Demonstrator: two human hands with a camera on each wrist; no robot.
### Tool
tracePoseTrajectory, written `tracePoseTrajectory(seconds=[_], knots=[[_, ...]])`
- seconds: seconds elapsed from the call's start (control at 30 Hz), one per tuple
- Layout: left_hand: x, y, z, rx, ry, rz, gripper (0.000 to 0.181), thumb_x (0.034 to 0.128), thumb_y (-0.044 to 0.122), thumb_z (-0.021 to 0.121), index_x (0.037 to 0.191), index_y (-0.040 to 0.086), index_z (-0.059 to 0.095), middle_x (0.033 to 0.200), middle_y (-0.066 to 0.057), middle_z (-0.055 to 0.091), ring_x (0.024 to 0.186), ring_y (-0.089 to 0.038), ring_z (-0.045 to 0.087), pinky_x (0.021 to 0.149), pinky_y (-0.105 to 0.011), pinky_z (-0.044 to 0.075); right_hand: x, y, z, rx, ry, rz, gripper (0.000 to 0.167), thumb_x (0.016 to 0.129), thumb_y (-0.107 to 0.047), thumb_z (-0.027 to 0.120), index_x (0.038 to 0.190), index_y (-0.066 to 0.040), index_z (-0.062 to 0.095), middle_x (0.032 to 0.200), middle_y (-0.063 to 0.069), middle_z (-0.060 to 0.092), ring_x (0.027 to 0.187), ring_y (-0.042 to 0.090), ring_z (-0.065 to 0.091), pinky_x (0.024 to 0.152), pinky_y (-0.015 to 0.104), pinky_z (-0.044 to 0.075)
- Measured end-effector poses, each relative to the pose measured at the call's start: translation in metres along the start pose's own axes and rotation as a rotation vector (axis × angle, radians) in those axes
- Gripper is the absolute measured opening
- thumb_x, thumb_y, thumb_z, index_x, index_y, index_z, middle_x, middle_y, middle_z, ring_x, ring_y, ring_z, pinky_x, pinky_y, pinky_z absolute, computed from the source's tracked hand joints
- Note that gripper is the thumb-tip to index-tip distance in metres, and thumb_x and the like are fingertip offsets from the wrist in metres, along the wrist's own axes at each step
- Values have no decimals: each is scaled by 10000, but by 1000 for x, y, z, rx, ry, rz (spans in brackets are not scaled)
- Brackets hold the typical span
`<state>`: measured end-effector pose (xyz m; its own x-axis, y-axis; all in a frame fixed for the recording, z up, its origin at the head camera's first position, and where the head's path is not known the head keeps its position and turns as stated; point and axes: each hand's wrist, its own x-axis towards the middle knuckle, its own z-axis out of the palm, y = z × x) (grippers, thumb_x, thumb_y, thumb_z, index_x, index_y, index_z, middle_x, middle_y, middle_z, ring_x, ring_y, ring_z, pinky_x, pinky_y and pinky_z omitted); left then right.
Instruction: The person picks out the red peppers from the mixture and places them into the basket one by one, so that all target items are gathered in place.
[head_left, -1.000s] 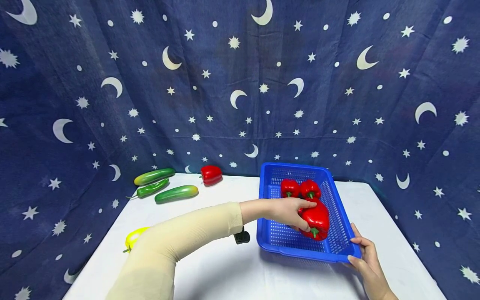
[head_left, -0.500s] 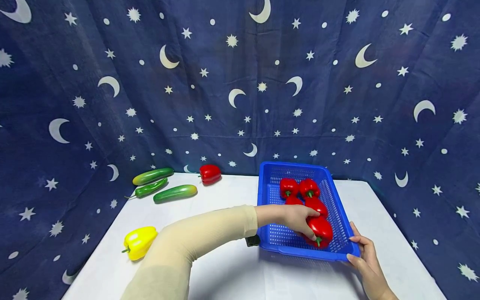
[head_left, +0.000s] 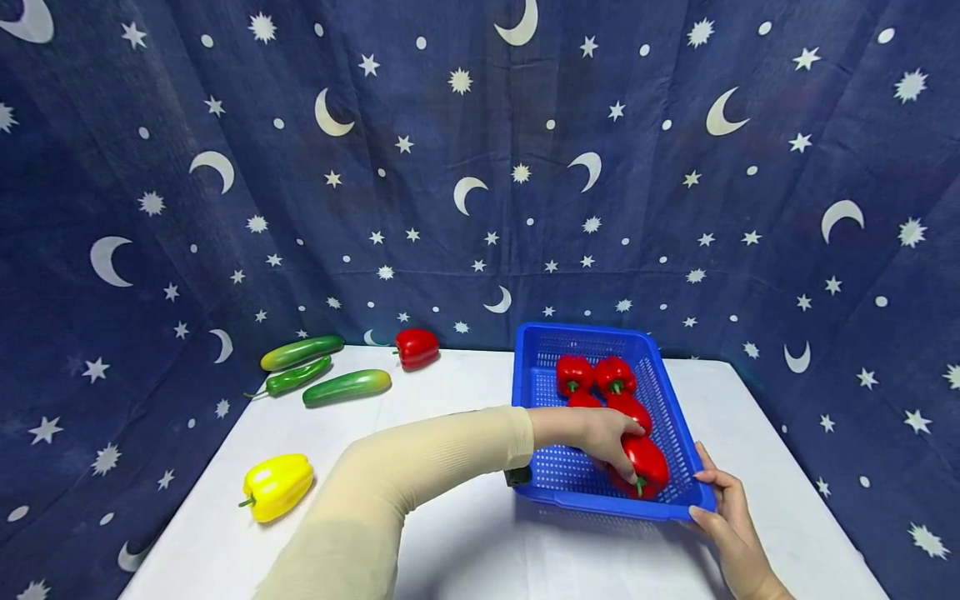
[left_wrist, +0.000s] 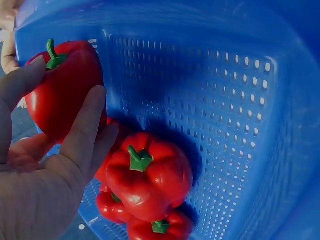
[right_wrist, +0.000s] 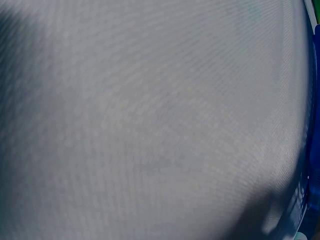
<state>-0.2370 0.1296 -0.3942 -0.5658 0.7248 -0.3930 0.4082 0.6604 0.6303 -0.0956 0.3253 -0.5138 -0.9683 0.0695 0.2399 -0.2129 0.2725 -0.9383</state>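
Observation:
My left hand (head_left: 606, 435) reaches down into the blue basket (head_left: 592, 500) and grips a red bell pepper (head_left: 649, 463) in its near right corner. In the left wrist view the thumb and fingers curl round that red bell pepper (left_wrist: 67, 95), its green stem facing up past the thumb. Several other red bell peppers (left_wrist: 150, 175) lie together in the basket beside it. My right hand (head_left: 738, 533) holds the basket's near right corner, thumb on the near rim and fingers along the right side. Only white cloth and a strip of blue fill the right wrist view.
On the table's left lie a yellow bell pepper (head_left: 277, 487), two cucumbers (head_left: 347, 388) (head_left: 302, 352) and a green chili pepper (head_left: 298, 377). A red bell pepper (head_left: 417, 348) rests near the back edge. A blue star-patterned curtain (head_left: 480, 167) stands behind the white table (head_left: 465, 533).
My left hand has carried the red bell pepper toward the basket's near right corner and lower. The arm's shift uncovers the yellow bell pepper. My right hand stays on the basket corner.

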Motion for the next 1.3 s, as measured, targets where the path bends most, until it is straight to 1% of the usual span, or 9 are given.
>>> tracePoseTrajectory(seconds=[0.2,0.4,0.53,0.63,0.8,0.93,1.03,1.23,1.3], knots=[[7,3,6,14,-14,-3,753,857,129,842,1526,142,497,1229,35,578,876,-49,592,671,-243,599,-1,2,-1,17,-2,8,327,1036,-20,424,1319,-106,284,1719,-16,59,1475,-45,199,936,46,369],[11,8,10,94,-40,-26,743,867,162,839,1527,187,500,1323,38,528,862,-45,576,662,-220,590,0,1,-1,6,6,19,333,1034,-25,423,1322,-116,286,1718,-12,69,1470,-23,227,921,51,383],[14,9,12,108,-62,-42,743,870,175,839,1529,212,498,1338,49,514,845,-47,592,669,-212,586,0,0,-1,15,2,10,337,1030,-16,423,1323,-113,290,1718,-18,77,1443,-47,257,937,63,382],[15,8,13,73,-74,-44,740,873,156,834,1529,204,495,1275,62,543,835,-49,606,675,-216,589,0,1,-1,39,-4,-14,346,1021,9,418,1327,-94,291,1718,-6,72,1428,-63,263,947,68,383],[15,3,12,-22,-97,-47,731,879,101,811,1530,168,487,1200,55,560,840,-65,610,691,-226,592,0,4,0,92,-13,-67,364,998,67,397,1327,-54,297,1718,36,65,1404,-80,278,949,69,396],[16,0,11,-44,-130,-38,721,891,46,761,1541,153,468,1187,52,553,875,-64,596,715,-230,594,0,4,0,100,-15,-75,357,999,66,398,1322,-46,297,1717,39,74,1393,-82,290,956,73,395],[16,-2,10,-41,-148,-31,718,902,19,747,1548,151,461,1223,47,554,910,-64,589,737,-233,593,0,4,0,94,-14,-65,361,996,67,396,1323,-48,297,1717,34,75,1398,-78,288,953,76,399],[19,-5,10,62,-144,-7,690,921,28,743,1543,170,480,1284,57,559,952,-53,568,708,-160,558,0,3,-2,67,-10,-34,365,1002,41,413,1331,-67,299,1718,29,69,1431,-59,263,964,69,380],[19,-5,10,62,-150,-7,685,923,26,739,1540,179,485,1268,57,560,957,-54,558,713,-157,555,0,3,-3,60,-9,-22,360,1009,28,413,1334,-73,295,1719,34,59,1446,-47,247,960,71,385]])
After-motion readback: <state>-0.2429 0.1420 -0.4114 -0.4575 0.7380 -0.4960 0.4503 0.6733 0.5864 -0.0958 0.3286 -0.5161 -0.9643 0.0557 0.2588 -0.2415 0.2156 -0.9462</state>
